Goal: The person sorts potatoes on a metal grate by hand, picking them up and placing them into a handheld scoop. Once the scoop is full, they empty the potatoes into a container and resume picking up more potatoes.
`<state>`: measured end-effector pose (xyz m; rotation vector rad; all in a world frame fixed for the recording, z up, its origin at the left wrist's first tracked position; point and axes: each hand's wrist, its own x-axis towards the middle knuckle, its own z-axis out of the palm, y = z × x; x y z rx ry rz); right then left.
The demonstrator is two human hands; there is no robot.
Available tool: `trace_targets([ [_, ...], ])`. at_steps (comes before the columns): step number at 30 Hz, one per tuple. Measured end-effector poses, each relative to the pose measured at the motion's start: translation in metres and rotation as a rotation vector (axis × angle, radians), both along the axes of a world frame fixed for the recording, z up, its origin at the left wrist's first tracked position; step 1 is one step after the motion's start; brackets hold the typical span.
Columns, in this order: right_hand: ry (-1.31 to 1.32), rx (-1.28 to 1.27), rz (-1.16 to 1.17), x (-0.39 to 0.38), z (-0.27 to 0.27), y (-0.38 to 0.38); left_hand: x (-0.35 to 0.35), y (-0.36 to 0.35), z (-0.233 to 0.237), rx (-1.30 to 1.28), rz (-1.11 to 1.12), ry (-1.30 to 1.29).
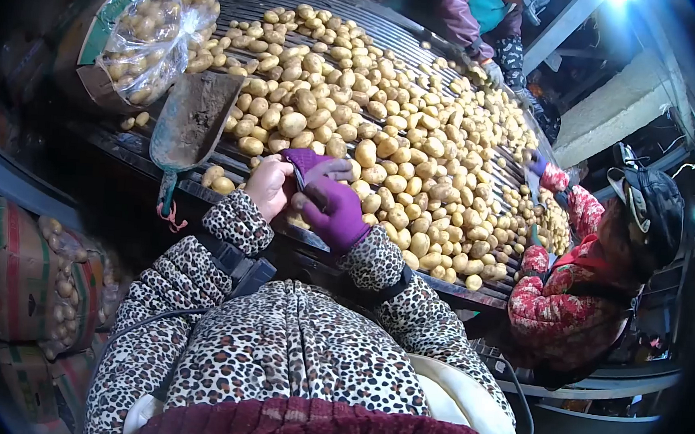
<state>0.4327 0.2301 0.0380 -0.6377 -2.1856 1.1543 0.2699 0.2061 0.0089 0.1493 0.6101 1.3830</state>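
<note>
My left hand (269, 186) is bare and closed on a loose purple glove (303, 161) at the near edge of the slatted sorting table. My right hand (338, 216) wears a purple glove with greyish fingertips. Its fingers bend around the lower side of the loose glove and appear to pinch it. Just beyond both hands lies a broad heap of potatoes (415, 165). To the left of my hands rests a dirty metal scoop (194, 122), with a pink string on its handle.
A carton (94, 42) holding a plastic bag of potatoes (155, 34) stands at the back left. More cartons (21, 275) with bagged potatoes are stacked lower left. One co-worker in red patterned clothing (550, 316) works at the right, another in a purple sleeve (458, 19) at the far side.
</note>
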Motion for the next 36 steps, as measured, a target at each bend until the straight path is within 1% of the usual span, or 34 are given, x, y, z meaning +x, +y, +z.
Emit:
trace_targets([
  [1, 0.057, -0.076, -0.013, -0.001, -0.001, 0.000, 0.009, -0.001, 0.012, 0.069, -0.028, 0.059],
  [2, 0.114, -0.153, -0.026, -0.003, -0.003, 0.001, 0.012, 0.000, 0.009, 0.129, -0.073, 0.082],
  [3, 0.049, -0.142, 0.001, -0.002, -0.008, 0.005, 0.015, 0.000, 0.006, 0.191, -0.115, 0.105],
  [5, 0.074, -0.130, -0.001, -0.003, -0.003, 0.001, 0.015, 0.003, -0.021, 0.256, -0.221, 0.083],
  [6, 0.087, -0.122, 0.000, -0.003, -0.001, -0.002, 0.017, 0.001, -0.015, 0.270, -0.266, 0.079],
  [8, 0.037, -0.165, 0.040, -0.001, 0.000, -0.003, 0.018, -0.004, -0.002, 0.212, -0.330, 0.088],
  [9, 0.014, -0.188, 0.056, -0.001, 0.000, -0.003, 0.023, -0.002, 0.000, 0.163, -0.271, 0.103],
  [10, -0.010, -0.153, 0.059, 0.001, 0.001, -0.003, 0.028, 0.000, 0.002, 0.115, -0.211, 0.120],
  [11, -0.036, -0.120, 0.062, 0.001, 0.003, -0.002, 0.046, 0.001, 0.045, -0.045, -0.125, 0.091],
  [12, -0.061, -0.084, 0.067, 0.002, 0.003, -0.001, 0.056, 0.002, 0.068, -0.203, -0.036, 0.062],
  [13, -0.041, -0.064, 0.081, 0.002, 0.001, 0.000, 0.049, 0.014, 0.035, -0.092, -0.067, 0.015],
  [14, -0.020, -0.043, 0.095, 0.003, -0.002, 0.002, 0.035, 0.034, -0.024, 0.021, -0.096, -0.031],
  [15, 0.000, -0.021, 0.109, 0.003, -0.004, 0.003, 0.026, 0.044, -0.057, 0.134, -0.125, -0.078],
  [18, 0.120, -0.213, 0.098, 0.009, -0.005, -0.001, 0.023, -0.009, 0.026, 0.327, -0.135, 0.137],
  [19, 0.207, -0.316, 0.068, 0.010, -0.014, -0.002, 0.022, -0.021, 0.039, 0.317, -0.064, 0.464],
  [20, 0.293, -0.421, 0.038, 0.011, -0.022, -0.002, 0.020, -0.028, 0.047, 0.169, -0.092, 0.800],
  [21, 0.196, -0.525, 0.000, 0.019, -0.015, -0.002, 0.016, -0.031, 0.038, 0.256, -0.103, 1.114],
  [22, 0.202, -0.595, -0.006, 0.020, -0.031, 0.002, 0.013, -0.033, 0.033, 0.344, -0.118, 1.428],
  [23, 0.193, -0.593, -0.023, 0.021, -0.032, 0.002, 0.020, -0.035, 0.028, 0.464, 0.053, 1.594],
  [24, 0.186, -0.590, -0.041, 0.021, -0.030, 0.002, 0.022, -0.038, 0.028, 0.510, 0.086, 1.794],
  [26, 0.234, -0.590, -0.062, 0.020, -0.025, -0.001, 0.027, -0.041, 0.030, 0.495, 0.130, 1.963],
  [29, 0.290, -0.616, -0.088, 0.019, -0.024, -0.005, 0.028, -0.042, 0.024, 0.588, 0.163, 2.141],
  [32, 0.325, -0.690, -0.096, 0.020, -0.028, -0.007, 0.030, -0.042, 0.027, 0.599, 0.194, 2.262],
  [36, 0.325, -0.721, -0.091, 0.020, -0.031, -0.006, 0.031, -0.043, 0.029, 0.624, 0.244, 2.284],
])
